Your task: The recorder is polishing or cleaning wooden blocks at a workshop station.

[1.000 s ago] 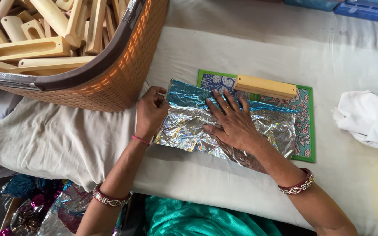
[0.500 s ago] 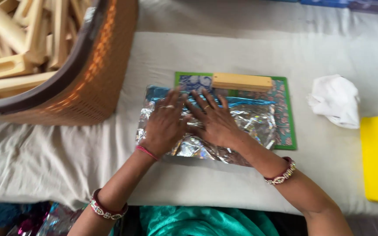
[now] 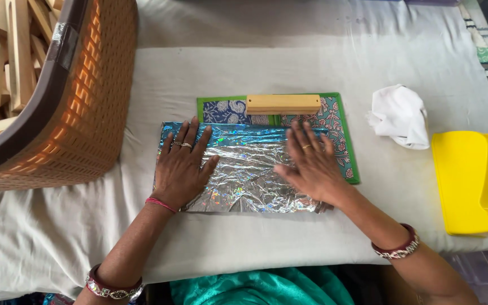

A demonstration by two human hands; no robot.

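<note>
A crinkled silver holographic foil sheet (image 3: 247,169) lies flat on the white cloth-covered table. My left hand (image 3: 183,166) presses palm-down on its left part, fingers spread. My right hand (image 3: 310,164) rests flat on its right part, fingers apart. Behind the foil lies a green-edged patterned fabric mat (image 3: 343,133), partly covered by the foil. A pale wooden block (image 3: 283,104) lies across the mat's far edge, beyond both hands.
A large orange woven basket (image 3: 86,101) full of wooden pieces (image 3: 7,51) stands at the left. A crumpled white cloth (image 3: 400,116) lies right of the mat. A yellow tape dispenser (image 3: 470,181) sits at the right edge.
My hands have slid apart across the foil, the left toward its left end and the right toward its right end. The view has shifted so the basket sits further left.
</note>
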